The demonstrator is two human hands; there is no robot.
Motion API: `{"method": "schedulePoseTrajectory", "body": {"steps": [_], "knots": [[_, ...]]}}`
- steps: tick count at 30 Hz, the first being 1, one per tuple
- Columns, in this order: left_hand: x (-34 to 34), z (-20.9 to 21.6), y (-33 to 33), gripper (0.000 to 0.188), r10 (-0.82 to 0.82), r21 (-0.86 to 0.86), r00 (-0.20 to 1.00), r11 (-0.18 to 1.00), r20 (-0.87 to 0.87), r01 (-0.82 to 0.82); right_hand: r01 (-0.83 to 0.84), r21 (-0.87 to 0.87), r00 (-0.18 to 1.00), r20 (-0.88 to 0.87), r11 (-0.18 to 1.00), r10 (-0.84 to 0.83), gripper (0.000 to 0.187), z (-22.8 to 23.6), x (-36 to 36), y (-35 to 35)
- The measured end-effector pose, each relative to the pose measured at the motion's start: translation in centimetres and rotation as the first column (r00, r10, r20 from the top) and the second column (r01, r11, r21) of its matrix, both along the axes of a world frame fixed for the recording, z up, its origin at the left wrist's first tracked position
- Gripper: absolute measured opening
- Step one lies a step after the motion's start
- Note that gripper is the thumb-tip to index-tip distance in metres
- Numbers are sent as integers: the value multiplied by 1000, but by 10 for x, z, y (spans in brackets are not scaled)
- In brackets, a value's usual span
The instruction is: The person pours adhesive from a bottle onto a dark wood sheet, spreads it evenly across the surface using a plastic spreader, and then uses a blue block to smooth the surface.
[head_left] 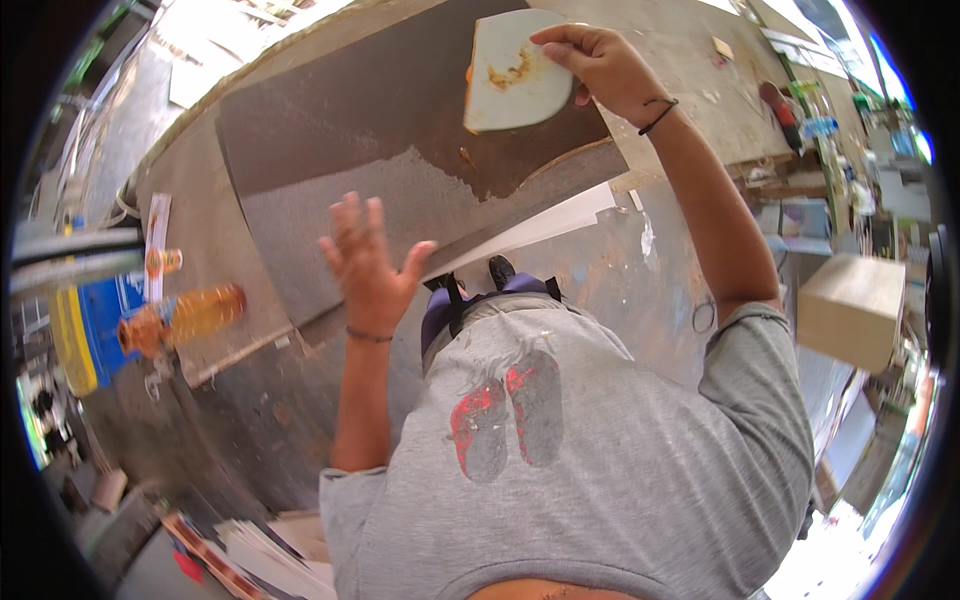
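Note:
My right hand [603, 68] pinches the right edge of a flat white spreader [518, 75] with a rounded corner, smeared with amber-brown glue. This piece is over the far part of a large dark brown sheet [340, 215] on the workbench. A darker, wet-looking layer with a ragged near edge covers the sheet's far part. Above the sheet's near left part, my left hand [372, 265] is empty, its fingers spread and slightly blurred. Whether the white piece touches the sheet, I cannot tell.
To the left are a plastic bottle [200, 315] of amber liquid and a blue-and-yellow container [95, 325]. A red-and-black tool [780, 112] lies on the bench [700, 110] at the far right. A pale wooden box [852, 312] stands at right; white strips [540, 228] project below the sheet's near edge.

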State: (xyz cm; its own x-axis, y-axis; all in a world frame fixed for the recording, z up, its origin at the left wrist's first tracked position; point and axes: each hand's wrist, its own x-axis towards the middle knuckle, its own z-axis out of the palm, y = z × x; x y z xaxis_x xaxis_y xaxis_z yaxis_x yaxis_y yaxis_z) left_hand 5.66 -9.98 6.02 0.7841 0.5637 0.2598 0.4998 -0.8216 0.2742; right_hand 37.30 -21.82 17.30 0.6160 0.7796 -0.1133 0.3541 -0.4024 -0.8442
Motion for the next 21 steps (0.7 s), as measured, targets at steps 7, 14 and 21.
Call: {"method": "schedulePoseTrajectory", "body": {"steps": [7,14,21], "knots": [[-17,-49,-47,88,5,-36,962,999,-273,-16,-507,-7,794,386,862,470,67,-27,-1,-26],[-35,-65,-50,49,29,47,990,999,-136,-23,-442,-180,791,383,879,477,48,-21,1,-43],[-50,-63,-52,35,-30,26,999,999,-42,32,-521,6,405,882,853,241,24,-37,4,-41]]}}
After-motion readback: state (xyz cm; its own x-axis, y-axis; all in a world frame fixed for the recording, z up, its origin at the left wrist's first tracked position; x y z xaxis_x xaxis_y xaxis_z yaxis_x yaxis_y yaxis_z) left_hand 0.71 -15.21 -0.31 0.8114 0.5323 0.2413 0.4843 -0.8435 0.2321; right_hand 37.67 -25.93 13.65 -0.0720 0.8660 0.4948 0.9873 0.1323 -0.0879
